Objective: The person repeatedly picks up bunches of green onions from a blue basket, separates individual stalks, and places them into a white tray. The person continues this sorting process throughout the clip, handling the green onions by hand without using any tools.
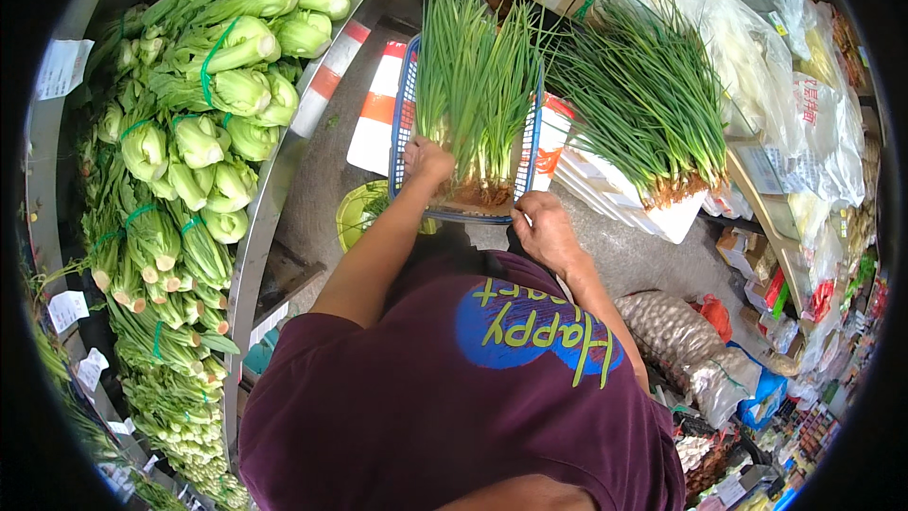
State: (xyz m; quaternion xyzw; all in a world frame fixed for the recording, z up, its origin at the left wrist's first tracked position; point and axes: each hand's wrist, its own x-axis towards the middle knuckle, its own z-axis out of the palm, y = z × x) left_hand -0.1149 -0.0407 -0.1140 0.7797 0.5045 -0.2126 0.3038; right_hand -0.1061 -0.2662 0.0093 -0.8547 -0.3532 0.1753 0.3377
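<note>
Before me is a blue plastic basket [533, 149] with green onions [472, 78] lying in it, their roots towards me. My left hand [428, 162] is inside the basket's left side, by the white stems; its fingers are partly hidden, so its hold is unclear. At the near right corner, my right hand [543, 223] has its fingers bent against the rim; whether they grip it is hard to tell. A larger pile of green onions [638, 99] with brown roots lies to the right on white foam boards [603, 195].
Bundled leafy greens [234, 92] fill a metal-edged shelf [266, 206] on the left. A yellow-green basket [347, 216] stands on the floor beside the blue one. Plastic bags [759, 64] hang over wooden shelving at the right; a filled net sack [667, 326] lies behind my right arm.
</note>
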